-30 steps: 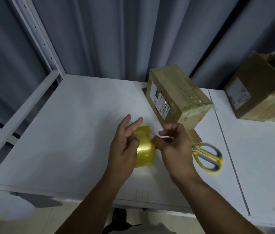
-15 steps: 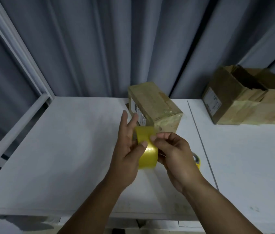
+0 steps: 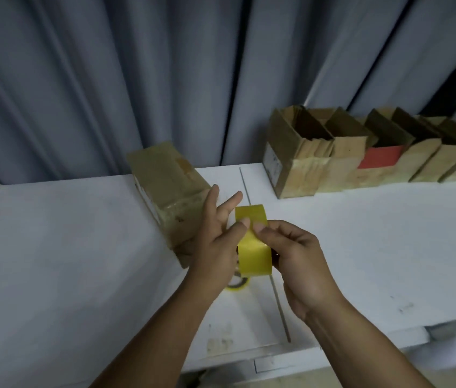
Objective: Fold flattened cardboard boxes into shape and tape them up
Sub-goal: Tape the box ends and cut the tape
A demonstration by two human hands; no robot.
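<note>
Left hand (image 3: 215,247) thumb-grips tape roll (image 3: 253,249) steady so right hand (image 3: 297,261), pinching its face, can likely find the end.

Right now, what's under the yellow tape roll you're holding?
A yellow loop, probably a scissors handle, peeks out on the white table just below the tape roll. The left hand and the roll cover the rest of it.

Your left hand (image 3: 217,242) and right hand (image 3: 295,254) grip the yellow tape roll (image 3: 253,247) above the white table (image 3: 67,247), beside a taped box (image 3: 169,189).
</note>
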